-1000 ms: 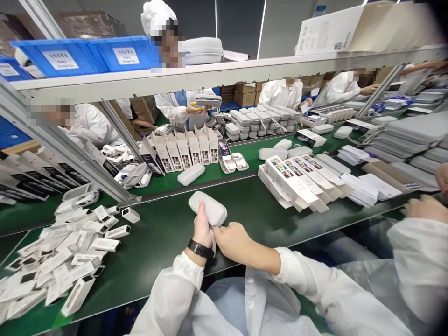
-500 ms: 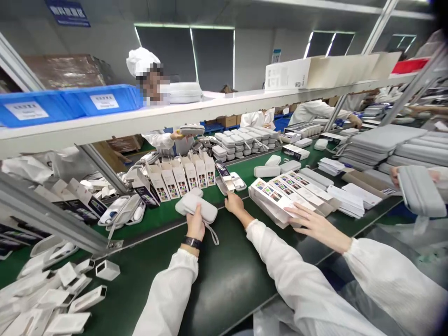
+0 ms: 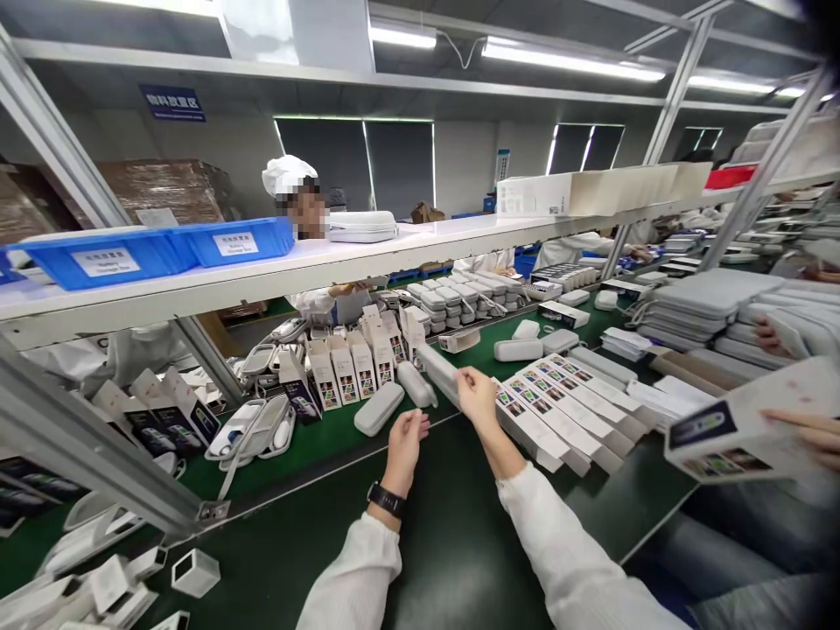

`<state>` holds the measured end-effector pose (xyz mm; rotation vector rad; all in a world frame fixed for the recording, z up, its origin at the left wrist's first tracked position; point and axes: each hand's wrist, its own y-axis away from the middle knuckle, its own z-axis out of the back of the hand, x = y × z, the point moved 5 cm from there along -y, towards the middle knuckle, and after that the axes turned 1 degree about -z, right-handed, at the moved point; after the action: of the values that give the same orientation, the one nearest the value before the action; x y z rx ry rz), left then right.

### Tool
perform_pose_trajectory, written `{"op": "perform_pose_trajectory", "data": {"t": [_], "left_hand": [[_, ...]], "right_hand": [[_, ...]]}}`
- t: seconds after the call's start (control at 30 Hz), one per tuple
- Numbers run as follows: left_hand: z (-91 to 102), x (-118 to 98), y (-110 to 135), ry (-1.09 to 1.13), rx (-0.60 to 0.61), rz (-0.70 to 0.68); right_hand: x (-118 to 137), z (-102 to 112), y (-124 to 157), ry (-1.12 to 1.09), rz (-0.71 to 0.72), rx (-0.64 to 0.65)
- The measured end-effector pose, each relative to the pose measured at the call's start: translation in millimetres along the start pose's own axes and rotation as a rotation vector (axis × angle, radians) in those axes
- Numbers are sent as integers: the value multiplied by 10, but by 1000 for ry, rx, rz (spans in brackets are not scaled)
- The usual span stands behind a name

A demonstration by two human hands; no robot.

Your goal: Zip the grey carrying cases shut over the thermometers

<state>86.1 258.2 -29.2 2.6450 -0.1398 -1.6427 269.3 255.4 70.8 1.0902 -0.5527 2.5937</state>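
My right hand (image 3: 478,398) is closed on the near end of a grey zip case (image 3: 438,371), which stretches away from it over the green belt. My left hand (image 3: 403,451), wearing a dark wristband, has its fingers curled together with nothing visible in them. Just beyond it, a long grey case (image 3: 379,409) lies on the belt, and another rounded grey case (image 3: 415,385) with a strap rests beside that one. To the right of my right hand, several white printed boxes (image 3: 544,411) lie side by side with flaps open.
Upright open boxes (image 3: 341,367) stand in a row behind the cases. A metal post (image 3: 111,437) and loose white parts (image 3: 108,586) are at left. A shelf (image 3: 367,262) crosses above the belt. At right, a co-worker's hand (image 3: 810,433) holds a white box (image 3: 735,429).
The cases my left hand held now lie on the belt, and that hand has moved right. My right hand has taken hold of a case. The co-worker's hand has left the row of boxes.
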Motion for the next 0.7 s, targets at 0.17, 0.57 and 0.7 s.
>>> {"op": "perform_pose_trajectory", "data": {"t": [0.17, 0.57, 0.7], "left_hand": [[-156, -121, 395, 202, 197, 30], [765, -377, 1686, 124, 614, 336], [943, -401, 1988, -54, 824, 558]], "right_hand": [[133, 178, 1017, -409, 201, 174], [243, 146, 1847, -717, 477, 736], [512, 93, 2080, -594, 690, 1110]]}}
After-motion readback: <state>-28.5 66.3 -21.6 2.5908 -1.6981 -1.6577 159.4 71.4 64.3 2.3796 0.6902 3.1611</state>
